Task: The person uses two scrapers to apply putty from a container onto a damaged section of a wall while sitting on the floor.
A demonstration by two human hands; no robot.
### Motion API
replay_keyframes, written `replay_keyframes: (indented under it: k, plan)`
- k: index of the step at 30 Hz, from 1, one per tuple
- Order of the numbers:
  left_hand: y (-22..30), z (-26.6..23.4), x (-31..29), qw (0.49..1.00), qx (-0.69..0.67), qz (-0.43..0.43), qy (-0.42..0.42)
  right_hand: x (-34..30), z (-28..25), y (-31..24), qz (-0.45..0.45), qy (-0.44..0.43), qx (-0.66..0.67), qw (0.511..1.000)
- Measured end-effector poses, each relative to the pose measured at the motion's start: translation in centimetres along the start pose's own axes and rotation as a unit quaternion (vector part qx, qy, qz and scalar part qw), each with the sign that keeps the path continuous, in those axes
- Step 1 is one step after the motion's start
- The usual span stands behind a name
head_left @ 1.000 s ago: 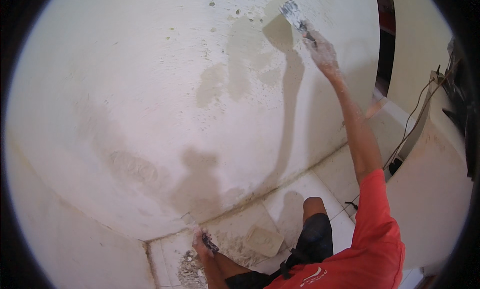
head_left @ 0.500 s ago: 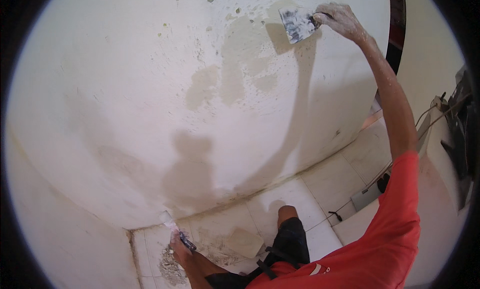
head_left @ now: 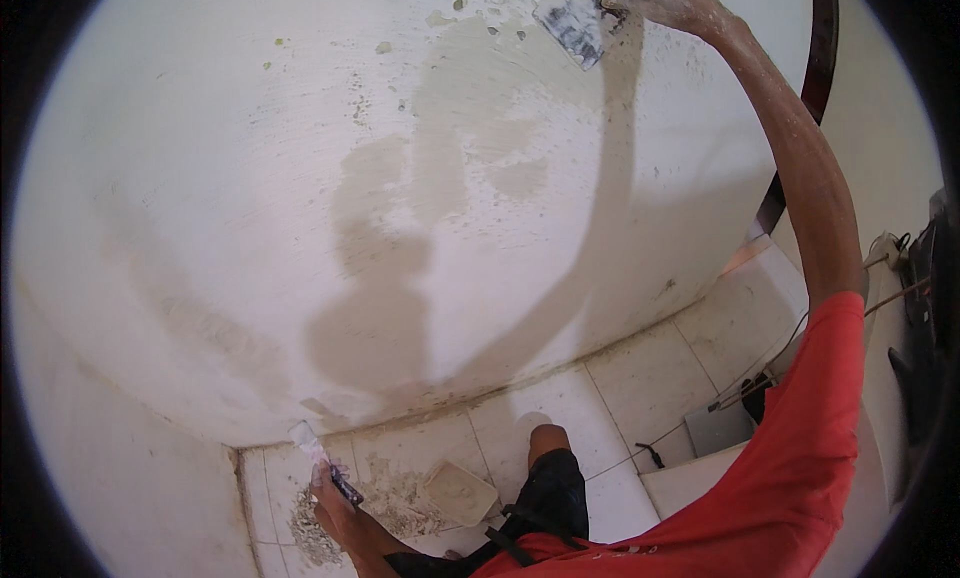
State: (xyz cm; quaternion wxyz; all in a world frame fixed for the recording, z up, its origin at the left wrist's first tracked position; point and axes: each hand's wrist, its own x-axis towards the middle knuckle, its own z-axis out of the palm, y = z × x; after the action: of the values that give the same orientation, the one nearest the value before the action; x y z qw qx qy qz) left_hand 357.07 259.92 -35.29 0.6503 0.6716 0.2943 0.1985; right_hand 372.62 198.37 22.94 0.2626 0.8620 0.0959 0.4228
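High on the pale wall [head_left: 520,308], my right hand [head_left: 675,3] grips a wide putty knife [head_left: 570,26]. Its broad blade, smeared white and dark, appears to lie against the wall beside a patch of damp-looking filler [head_left: 440,108]. White residue coats the fingers and wrist. Low on the left, my left hand [head_left: 332,498] is closed around the dark handle of a narrower scraper [head_left: 307,440]. That scraper's pale blade points up toward the foot of the wall, apart from the other tool. Small chips and pits mark the wall's upper part.
A shallow square tub [head_left: 462,493] sits on the tiled floor [head_left: 650,373] near my knee. Crumbled debris [head_left: 315,528] lies under my left hand. At right are a grey box [head_left: 718,430], cables and a dark object [head_left: 925,278]. A side wall [head_left: 130,458] meets the corner.
The right hand's wide putty knife has gone from standing off the wall, with a separate shadow, to meeting it. My view has shifted slightly. The left hand still holds its scraper.
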Motion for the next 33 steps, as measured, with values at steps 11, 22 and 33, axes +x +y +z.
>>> replay_keyframes:
  k: [11,22,33]
  plan:
    - [2.9,1.2,-2.9,1.000,-0.025,0.009,0.000,-1.8,-1.4,3.3,0.140,0.006,-0.017,0.990]
    - [3.8,0.9,-2.9,0.998,0.004,0.020,-0.054,-2.8,-0.9,-1.4,0.010,-0.006,0.146,0.989]
    - [-0.4,-0.5,0.0,1.000,0.014,0.013,0.010,-1.6,-0.7,0.5,0.090,0.008,0.070,0.993]
